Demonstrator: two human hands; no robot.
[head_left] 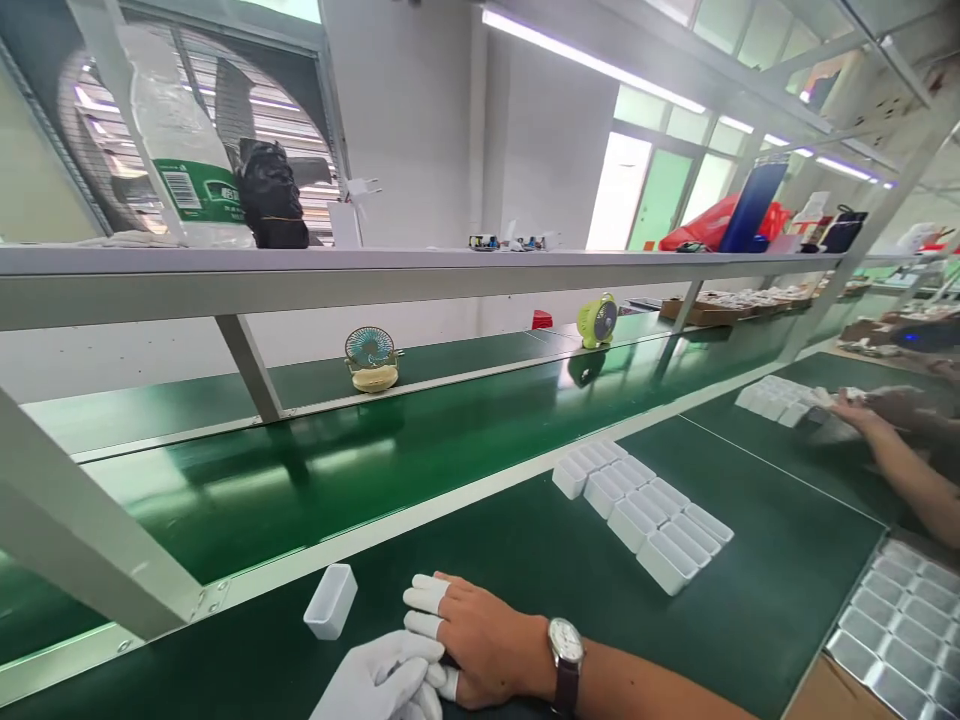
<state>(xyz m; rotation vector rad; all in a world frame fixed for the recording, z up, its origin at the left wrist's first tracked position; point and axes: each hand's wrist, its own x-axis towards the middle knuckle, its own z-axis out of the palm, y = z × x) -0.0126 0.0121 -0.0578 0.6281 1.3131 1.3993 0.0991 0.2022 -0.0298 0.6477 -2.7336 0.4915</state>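
My left hand (382,685) wears a white glove and lies on the green bench mat (540,550) at the bottom edge. My right hand (480,640), with white finger cots and a wristwatch (566,645), lies over the gloved fingers and closes on them. A single small white plastic case (330,600) stands just left of both hands, untouched. A block of several white cases (641,510) sits in rows farther right on the mat.
A green conveyor belt (360,450) runs past the mat, with two small desk fans (371,360) (598,320) behind it. A tray of silver cells (900,630) lies at the right. A co-worker's hand (862,410) handles more white cases (776,398). The metal shelf (375,265) overhead holds a bottle (187,170).
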